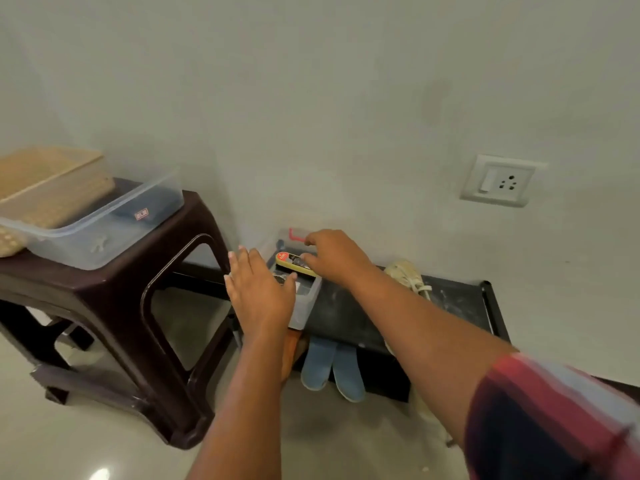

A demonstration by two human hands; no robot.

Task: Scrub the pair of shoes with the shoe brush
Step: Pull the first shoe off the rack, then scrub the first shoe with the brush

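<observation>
Blue shoes lie below the left hand and right hand.

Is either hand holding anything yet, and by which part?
Left hand holds nothing, fingers straight over the clear box. Right hand touches the right end of the yellow-edged item; whether its fingers grip it cannot be told.

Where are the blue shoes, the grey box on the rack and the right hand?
blue shoes [320, 365]: head view, middle of the left-hand shoe.
grey box [306, 306]: head view, its bare near side wall.
right hand [336, 256]: head view, back of the hand.
</observation>
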